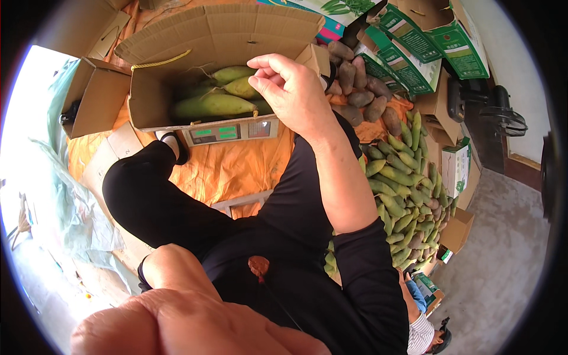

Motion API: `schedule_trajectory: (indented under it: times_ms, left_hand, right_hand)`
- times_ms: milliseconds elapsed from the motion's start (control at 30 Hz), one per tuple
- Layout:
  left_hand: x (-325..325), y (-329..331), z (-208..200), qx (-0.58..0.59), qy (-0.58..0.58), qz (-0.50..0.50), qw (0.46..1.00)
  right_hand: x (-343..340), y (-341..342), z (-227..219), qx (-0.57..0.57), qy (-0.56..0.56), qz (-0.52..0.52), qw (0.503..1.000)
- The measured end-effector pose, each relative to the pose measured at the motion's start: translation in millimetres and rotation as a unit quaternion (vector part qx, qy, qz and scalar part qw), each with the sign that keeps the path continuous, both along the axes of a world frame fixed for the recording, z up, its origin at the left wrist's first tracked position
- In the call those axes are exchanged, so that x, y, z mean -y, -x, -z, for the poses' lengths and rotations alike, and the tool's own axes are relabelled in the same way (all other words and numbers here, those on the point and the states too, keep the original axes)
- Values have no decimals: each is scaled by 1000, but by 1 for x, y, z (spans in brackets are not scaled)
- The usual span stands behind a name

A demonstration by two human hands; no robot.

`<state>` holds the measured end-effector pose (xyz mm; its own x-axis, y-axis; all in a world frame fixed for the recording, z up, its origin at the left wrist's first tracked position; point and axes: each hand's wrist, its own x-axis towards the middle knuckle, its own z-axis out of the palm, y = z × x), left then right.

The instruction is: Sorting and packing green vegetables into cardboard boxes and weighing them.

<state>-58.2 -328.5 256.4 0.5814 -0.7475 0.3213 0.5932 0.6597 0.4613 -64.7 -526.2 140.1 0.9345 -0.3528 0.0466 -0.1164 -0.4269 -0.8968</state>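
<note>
Right hand point(290, 92) loosely curled, apparently empty, above the right end of a cardboard box point(148, 97); left hand point(195, 322) near the camera, its grip impossible to tell.
Head view: green radishes point(213, 107) lie inside; the nearest large one runs left to right, tip end unclear. Packing seems in hand; grasping one calls for wider fingers.

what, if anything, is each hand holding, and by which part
The right hand, curled near the green radishes, appears to hold nothing. For the left hand, it cannot be told.
</note>
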Motion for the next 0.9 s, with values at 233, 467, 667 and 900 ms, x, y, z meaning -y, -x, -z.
schedule_trajectory:
  times_ms: [233,467,667,900]
  left_hand:
    - [-1,-1,2,-4,-1,-8,1000]
    - [-3,-1,3,-7,-3,-18,1000]
    - [-3,0,4,-6,-7,-25,1000]
    - [-2,1,4,-4,-9,-29,1000]
  right_hand:
    - [-3,-1,3,36,7,6,999]
    - [-5,-2,1,30,-3,7,1000]
    - [-2,1,-1,-1,-22,0,1000]
    - [-2,3,-3,5,-23,2,1000]
